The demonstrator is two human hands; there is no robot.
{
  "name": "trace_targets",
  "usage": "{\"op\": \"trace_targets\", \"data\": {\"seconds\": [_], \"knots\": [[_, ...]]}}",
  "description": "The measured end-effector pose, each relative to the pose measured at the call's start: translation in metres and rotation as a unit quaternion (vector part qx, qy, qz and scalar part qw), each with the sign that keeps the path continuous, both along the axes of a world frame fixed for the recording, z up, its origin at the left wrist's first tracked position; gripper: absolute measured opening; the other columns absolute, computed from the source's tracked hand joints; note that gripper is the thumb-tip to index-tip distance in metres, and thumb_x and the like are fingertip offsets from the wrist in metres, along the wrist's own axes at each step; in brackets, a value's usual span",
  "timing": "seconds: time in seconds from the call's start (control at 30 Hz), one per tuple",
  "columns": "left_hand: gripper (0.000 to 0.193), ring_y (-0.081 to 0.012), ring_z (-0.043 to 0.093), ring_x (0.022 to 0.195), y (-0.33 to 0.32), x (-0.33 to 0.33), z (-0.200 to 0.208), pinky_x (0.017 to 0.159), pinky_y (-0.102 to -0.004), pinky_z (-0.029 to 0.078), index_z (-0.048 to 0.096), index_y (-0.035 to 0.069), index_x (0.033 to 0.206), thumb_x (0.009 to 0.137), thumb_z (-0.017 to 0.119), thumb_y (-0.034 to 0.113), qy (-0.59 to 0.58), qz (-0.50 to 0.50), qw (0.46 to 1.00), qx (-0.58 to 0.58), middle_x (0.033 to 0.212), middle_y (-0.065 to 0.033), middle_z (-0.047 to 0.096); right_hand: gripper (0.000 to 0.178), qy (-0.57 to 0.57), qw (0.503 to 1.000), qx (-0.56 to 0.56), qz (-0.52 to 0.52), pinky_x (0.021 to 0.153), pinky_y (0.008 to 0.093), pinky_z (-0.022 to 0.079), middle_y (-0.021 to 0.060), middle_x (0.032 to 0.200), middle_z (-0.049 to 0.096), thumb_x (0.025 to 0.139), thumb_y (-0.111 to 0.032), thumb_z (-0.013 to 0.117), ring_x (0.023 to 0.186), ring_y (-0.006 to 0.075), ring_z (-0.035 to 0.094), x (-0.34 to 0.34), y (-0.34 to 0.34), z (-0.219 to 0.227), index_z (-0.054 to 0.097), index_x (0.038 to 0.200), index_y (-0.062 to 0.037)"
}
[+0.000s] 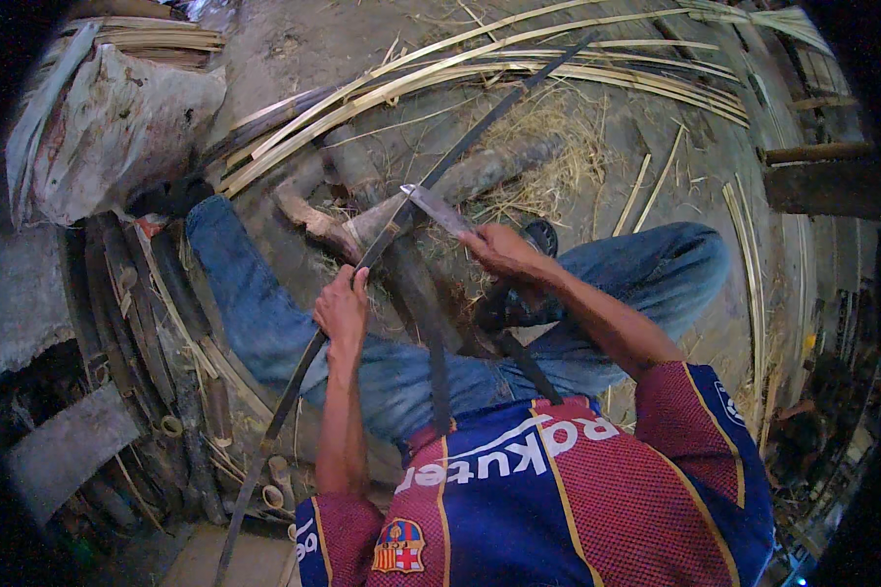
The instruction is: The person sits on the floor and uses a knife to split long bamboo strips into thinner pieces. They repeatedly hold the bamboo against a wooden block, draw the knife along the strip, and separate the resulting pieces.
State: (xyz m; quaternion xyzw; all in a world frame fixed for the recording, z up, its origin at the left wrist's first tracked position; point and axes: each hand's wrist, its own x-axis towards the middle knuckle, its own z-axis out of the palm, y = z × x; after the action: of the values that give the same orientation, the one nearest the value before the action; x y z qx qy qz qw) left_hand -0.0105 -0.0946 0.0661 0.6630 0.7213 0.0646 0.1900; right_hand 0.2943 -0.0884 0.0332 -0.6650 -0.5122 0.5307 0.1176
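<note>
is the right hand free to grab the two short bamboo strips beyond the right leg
Probably not: the right hand grips a knife, though nothing seems to block the way to the bamboo strips.

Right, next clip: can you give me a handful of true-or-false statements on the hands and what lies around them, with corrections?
1. The left hand's grip is closed around a long dark strip. True.
2. The right hand's grip is empty. False: it holds a knife.
3. Pale strips lie on the ground beyond the hands. True.
4. The person's trousers are red. False: they are blue.
5. Dark poles are piled on the person's left. True.
6. The knife points back toward the person's body. False: its tip points away, toward the upper left of the picture.
</note>
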Motion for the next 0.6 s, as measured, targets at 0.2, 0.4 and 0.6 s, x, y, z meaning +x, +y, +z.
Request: {"op": "trace_targets", "data": {"seconds": [0.2, 0.4, 0.6], "knots": [[0.034, -0.0474, 0.061, 0.076, -0.003, -0.002, 0.001, 0.062, -0.0578, 0.043, 0.060, 0.013, 0.088, 0.094, 0.055, 0.046, 0.002, -0.007, 1.000, 0.018, 0.077, -0.0189, 0.066, 0.053, 0.053, 0.998, -0.010, 0.032, 0.047, 0.0333, 0.046, 0.0043, 0.062, 0.053, 0.099, -0.050, 0.047, 0.050, 0.0139, 0.054, -0.014, -0.013, 0.018, 0.057, 0.081, -0.0009], [0.034, -0.0468, 0.061, 0.078, -0.001, -0.003, -0.003, 0.064, -0.0563, 0.043, 0.061, 0.012, 0.087, 0.094, 0.056, 0.045, -0.013, -0.016, 0.999, 0.028, 0.078, -0.0193, 0.066, 0.051, 0.069, 0.996, -0.017, -0.060, 0.045, 0.0330, 0.044, 0.0041, 0.061, 0.051, 0.099, -0.050, 0.047, 0.049, 0.0138, 0.052, -0.024, -0.015, 0.011, 0.056, 0.083, -0.0029], [0.033, -0.0466, 0.061, 0.079, 0.000, -0.005, 0.001, 0.066, -0.0560, 0.044, 0.064, 0.013, 0.091, 0.094, 0.056, 0.045, -0.013, -0.026, 1.000, -0.001, 0.080, -0.0192, 0.067, 0.050, 0.093, 0.995, -0.011, -0.044, 0.042, 0.0302, 0.042, 0.0030, 0.061, 0.051, 0.099, -0.050, 0.048, 0.047, 0.0126, 0.050, -0.030, -0.028, 0.001, 0.055, 0.082, -0.0036]]}}
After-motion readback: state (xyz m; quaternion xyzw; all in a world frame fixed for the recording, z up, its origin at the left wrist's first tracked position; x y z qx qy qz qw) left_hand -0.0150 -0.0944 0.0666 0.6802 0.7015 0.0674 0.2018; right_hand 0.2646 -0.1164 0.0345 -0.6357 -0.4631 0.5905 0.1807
